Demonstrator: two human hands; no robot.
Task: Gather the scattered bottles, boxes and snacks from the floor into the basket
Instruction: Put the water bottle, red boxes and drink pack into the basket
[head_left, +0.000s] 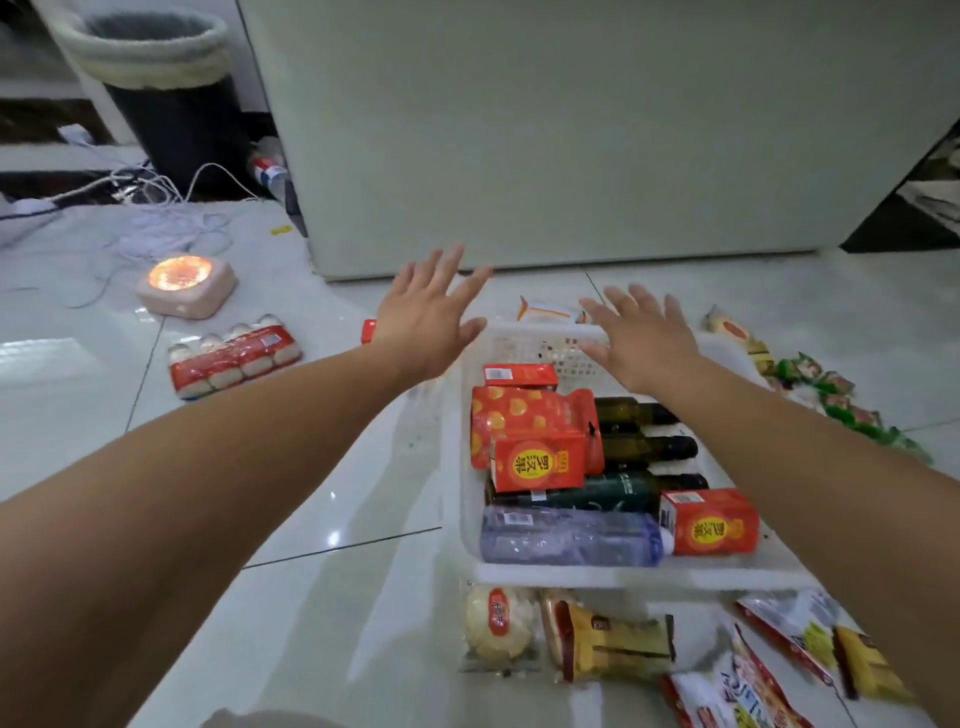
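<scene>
A white plastic basket (613, 576) sits on the tiled floor and holds dark green bottles (641, 447), a clear water bottle (566, 535), several red boxes (537, 465) and a red pouch (524, 410). My left hand (426, 325) hovers open over the basket's far left corner, fingers spread. My right hand (641, 338) hovers open over the far end, holding nothing. A shrink-wrapped pack of small white bottles (234, 356) lies to the left. Snack packets (608, 642) lie in front of the basket, and green packets (841, 400) to the right. A small red box (368, 330) peeks out behind my left wrist.
A white cabinet (571, 130) stands right behind the basket. A pink device with a glowing orange top (184, 283) sits at the left among white cables (156, 228). A dark bin (171, 98) stands at the back left, with a bottle (270, 171) lying beside it.
</scene>
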